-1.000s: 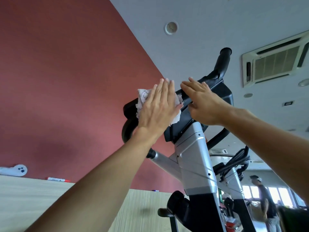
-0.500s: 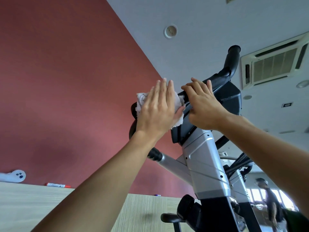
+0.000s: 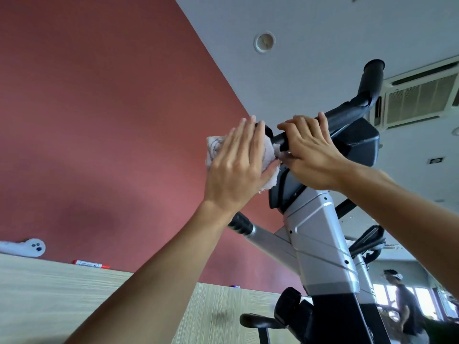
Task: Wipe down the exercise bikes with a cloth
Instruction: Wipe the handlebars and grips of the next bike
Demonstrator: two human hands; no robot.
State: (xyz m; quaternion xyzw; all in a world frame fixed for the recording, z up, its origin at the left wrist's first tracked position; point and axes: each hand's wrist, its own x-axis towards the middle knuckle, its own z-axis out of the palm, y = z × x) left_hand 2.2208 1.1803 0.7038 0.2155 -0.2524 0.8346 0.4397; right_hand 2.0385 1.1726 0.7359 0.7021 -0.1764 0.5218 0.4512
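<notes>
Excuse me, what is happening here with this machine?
A person is wiping an exercise bike with a white cloth. The left hand presses the cloth flat against the black console area near the top, its fingers straight. The right hand grips the black handlebar beside it, fingers curled over the bar. A second bike stands behind.

Bright daylight enters from the windows at lower right; wide-angle bending at edges, slight softness.
</notes>
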